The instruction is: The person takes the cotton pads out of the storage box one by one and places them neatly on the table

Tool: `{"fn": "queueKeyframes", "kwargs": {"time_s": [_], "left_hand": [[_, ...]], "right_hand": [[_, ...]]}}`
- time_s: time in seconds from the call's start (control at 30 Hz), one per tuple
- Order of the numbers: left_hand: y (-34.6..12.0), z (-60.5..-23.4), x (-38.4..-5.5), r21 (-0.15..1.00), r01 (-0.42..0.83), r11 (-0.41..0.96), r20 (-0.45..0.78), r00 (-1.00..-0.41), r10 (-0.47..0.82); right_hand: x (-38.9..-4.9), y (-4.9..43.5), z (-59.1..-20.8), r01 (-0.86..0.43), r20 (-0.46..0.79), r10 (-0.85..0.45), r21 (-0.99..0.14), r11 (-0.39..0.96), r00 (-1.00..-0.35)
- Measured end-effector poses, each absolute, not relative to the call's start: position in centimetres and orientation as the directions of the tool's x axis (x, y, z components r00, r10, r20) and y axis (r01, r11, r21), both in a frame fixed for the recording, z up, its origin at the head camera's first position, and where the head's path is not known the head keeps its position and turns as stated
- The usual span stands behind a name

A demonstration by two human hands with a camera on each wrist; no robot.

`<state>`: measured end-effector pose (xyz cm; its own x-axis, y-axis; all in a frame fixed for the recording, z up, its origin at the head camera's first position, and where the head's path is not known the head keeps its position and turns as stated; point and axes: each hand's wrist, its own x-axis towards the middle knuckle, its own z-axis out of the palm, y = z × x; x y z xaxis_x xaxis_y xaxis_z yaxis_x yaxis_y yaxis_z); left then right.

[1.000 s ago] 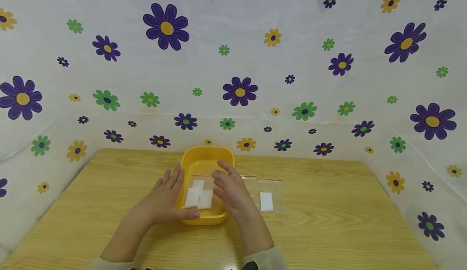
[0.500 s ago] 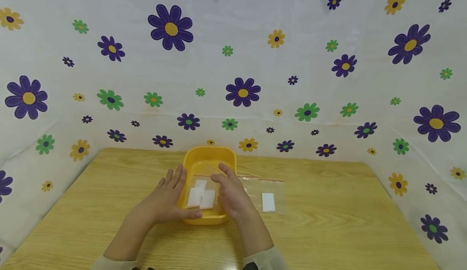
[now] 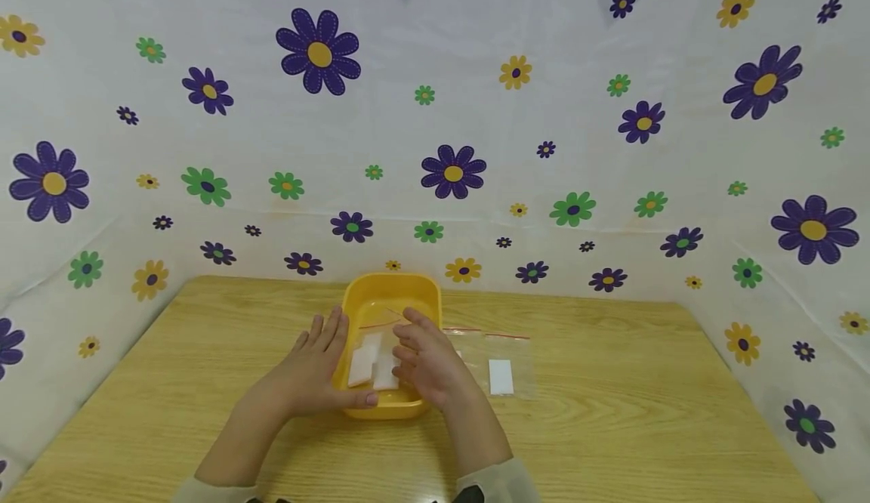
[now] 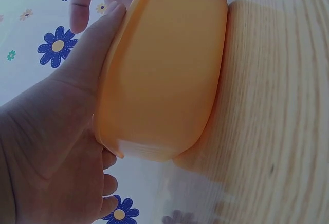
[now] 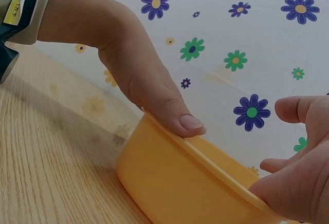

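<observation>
A yellow plastic basin [image 3: 392, 411] stands on the table. Inside it lie clear zip bags with red seal lines [image 3: 381, 325], holding white rectangular pieces [image 3: 362, 367]. My left hand [image 3: 309, 371] rests at the basin's left side, fingers straight along the rim and thumb over the near rim. In the left wrist view the left thumb [image 4: 95, 41] lies along the basin rim. My right hand [image 3: 431, 363] reaches over the basin's right rim, fingers loosely bent above the bags. No object shows in its grasp. Part of the bags is hidden behind the right hand.
To the right of the basin, more clear zip bags lie flat on the wooden table [image 3: 646, 405]; one bag [image 3: 516, 352] holds a white card [image 3: 501, 377]. A white cloth with flowers [image 3: 394, 125] hangs behind the table and at both sides.
My right hand's fingers drew in, then loosened again over the basin. The white pieces in the basin have shifted and tilted slightly. My left hand keeps its place at the rim.
</observation>
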<state>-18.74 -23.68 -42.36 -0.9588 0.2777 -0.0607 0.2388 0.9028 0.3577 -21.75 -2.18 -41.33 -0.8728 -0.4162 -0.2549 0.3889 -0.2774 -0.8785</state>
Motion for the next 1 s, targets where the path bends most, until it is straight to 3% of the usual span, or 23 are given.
{"fn": "queueKeyframes", "kwargs": {"time_s": [0.5, 0.77, 1.0], "left_hand": [[-23.7, -42.4, -18.7, 0.363, 0.235, 0.901, -0.064, -0.959, 0.276], [-23.7, -42.4, -18.7, 0.367, 0.237, 0.900, -0.063, -0.959, 0.278], [-23.7, -42.3, -18.6, 0.368, 0.240, 0.898, -0.059, -0.958, 0.280]], "right_hand": [[-22.1, -2.5, -41.3, 0.414, -0.286, -0.465, -0.888, -0.201, -0.838], [-21.8, -3.3, -41.5, 0.271, -0.234, -0.471, -0.962, -0.013, -0.851], [-21.5, -3.6, -41.4, 0.229, -0.182, -0.452, -0.972, -0.052, -0.873]]}}
